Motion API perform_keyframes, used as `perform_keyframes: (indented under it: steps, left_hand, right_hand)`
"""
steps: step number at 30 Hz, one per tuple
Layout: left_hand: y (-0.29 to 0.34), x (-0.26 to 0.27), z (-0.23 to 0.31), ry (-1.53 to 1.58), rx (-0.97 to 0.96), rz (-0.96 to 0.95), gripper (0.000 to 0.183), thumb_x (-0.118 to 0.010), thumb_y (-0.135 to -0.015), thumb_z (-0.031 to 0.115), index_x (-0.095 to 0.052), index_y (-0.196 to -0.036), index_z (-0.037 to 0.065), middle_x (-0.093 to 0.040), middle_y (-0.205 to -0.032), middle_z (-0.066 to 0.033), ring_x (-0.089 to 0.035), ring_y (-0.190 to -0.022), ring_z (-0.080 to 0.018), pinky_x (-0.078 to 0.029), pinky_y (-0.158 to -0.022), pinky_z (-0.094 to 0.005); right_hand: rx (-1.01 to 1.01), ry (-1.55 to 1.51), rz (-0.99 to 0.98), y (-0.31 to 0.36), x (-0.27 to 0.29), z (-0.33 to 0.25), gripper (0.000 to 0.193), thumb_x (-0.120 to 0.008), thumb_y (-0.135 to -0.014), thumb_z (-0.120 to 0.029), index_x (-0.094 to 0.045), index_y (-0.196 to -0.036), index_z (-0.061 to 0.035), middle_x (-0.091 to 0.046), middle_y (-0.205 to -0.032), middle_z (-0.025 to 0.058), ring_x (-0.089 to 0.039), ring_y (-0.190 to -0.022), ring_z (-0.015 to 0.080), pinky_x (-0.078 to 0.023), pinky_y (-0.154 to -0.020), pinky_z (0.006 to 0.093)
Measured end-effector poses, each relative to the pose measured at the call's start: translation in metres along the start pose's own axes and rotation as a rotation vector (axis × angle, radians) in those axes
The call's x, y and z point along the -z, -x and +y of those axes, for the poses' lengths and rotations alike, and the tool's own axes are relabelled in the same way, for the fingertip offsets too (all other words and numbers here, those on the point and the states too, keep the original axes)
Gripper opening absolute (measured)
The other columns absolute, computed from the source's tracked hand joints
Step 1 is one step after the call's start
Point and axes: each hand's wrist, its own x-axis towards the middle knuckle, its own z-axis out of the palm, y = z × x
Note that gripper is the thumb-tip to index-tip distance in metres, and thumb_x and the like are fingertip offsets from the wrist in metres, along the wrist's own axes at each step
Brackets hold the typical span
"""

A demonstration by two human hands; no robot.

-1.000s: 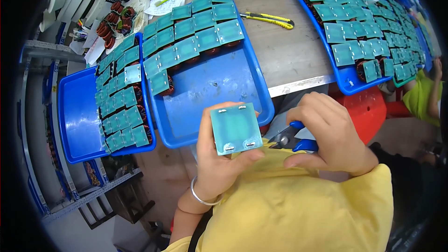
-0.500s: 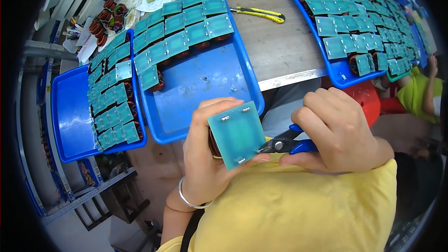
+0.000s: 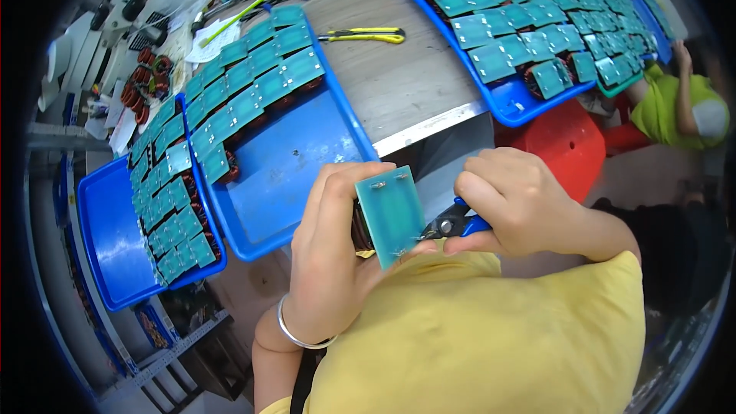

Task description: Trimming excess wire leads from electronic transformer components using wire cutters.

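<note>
My left hand (image 3: 331,249) grips a wire-wound coil topped by a square green circuit board (image 3: 392,218). Short metal leads stick up near the board's corners. The coil itself is mostly hidden behind the board and my fingers. My right hand (image 3: 515,195) is closed round the blue handles of small flush cutters (image 3: 448,227). Their dark tips meet the board's lower right corner, at a lead there. Whether the jaws have closed on that lead is too small to tell.
A blue tray (image 3: 261,207) partly filled with board-topped coils lies ahead, beside another blue tray (image 3: 107,222) at left. A third loaded tray (image 3: 510,103) stands at right, near a red stool (image 3: 563,149). A yellow utility knife (image 3: 364,35) rests on the table. Another person (image 3: 675,107) sits far right.
The view has shifted, so the trays and table appear moved left. My left hand has tilted the board, now seen more edge-on. The cutters stay at its lower right corner, their handles closer together.
</note>
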Motion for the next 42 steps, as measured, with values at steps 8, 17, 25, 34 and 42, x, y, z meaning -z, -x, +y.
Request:
perform_keyframes:
  steps: [8,17,25,34,42]
  left_hand:
    - [0.001,-0.019,0.002,0.116,0.049,-0.194,0.060,-0.081,-0.061,0.023,-0.049,-0.106,-0.001,-0.053,-0.097,-0.0139,-0.056,-0.085,-0.0263,-0.046,-0.072,-0.0307]
    - [0.010,-0.021,0.005,0.163,-0.034,-0.197,0.076,-0.084,-0.051,0.035,-0.046,-0.106,0.000,-0.053,-0.102,-0.0110,-0.053,-0.091,-0.0182,-0.044,-0.078,-0.0284]
    - [0.013,-0.020,0.008,0.200,-0.081,-0.172,0.062,-0.082,-0.060,0.022,-0.048,-0.107,-0.001,-0.055,-0.100,-0.0150,-0.055,-0.091,-0.0274,-0.046,-0.076,-0.0321]
    - [0.017,-0.010,0.006,0.845,0.417,-0.246,0.068,-0.081,-0.061,0.033,-0.046,-0.109,-0.001,-0.057,-0.095,-0.0090,-0.056,-0.079,-0.0150,-0.046,-0.071,-0.0260]
    - [0.010,-0.011,-0.013,1.378,0.558,-0.475,0.071,-0.075,-0.065,0.046,-0.045,-0.108,-0.001,-0.057,-0.094,-0.0099,-0.054,-0.076,-0.0105,-0.045,-0.065,-0.0212]
  right_hand:
    - [-0.121,-0.136,0.131,0.036,0.002,-0.002,0.051,-0.061,-0.074,-0.050,-0.046,-0.076,-0.0012,-0.043,-0.067,0.0115,-0.045,-0.057,0.0294,-0.037,-0.051,0.0365]
    - [-0.195,0.091,0.115,0.029,0.026,-0.012,0.043,-0.064,-0.073,-0.044,-0.048,-0.078,-0.0040,-0.046,-0.069,0.0071,-0.049,-0.063,0.0223,-0.039,-0.055,0.0312]
    - [-0.170,0.080,0.096,0.015,0.030,-0.025,0.044,-0.065,-0.071,-0.045,-0.049,-0.078,-0.0044,-0.045,-0.068,0.0062,-0.050,-0.061,0.0215,-0.040,-0.053,0.0308]
    - [-0.226,-0.189,0.056,0.007,0.035,-0.021,0.042,-0.070,-0.070,-0.037,-0.050,-0.081,-0.0017,-0.051,-0.072,0.0083,-0.053,-0.062,0.0239,-0.041,-0.052,0.0309]
    - [-0.300,-0.841,0.214,0.002,0.016,-0.016,0.044,-0.080,-0.061,-0.023,-0.045,-0.081,-0.0058,-0.056,-0.099,0.0142,-0.052,-0.086,0.0188,-0.042,-0.074,0.0297]
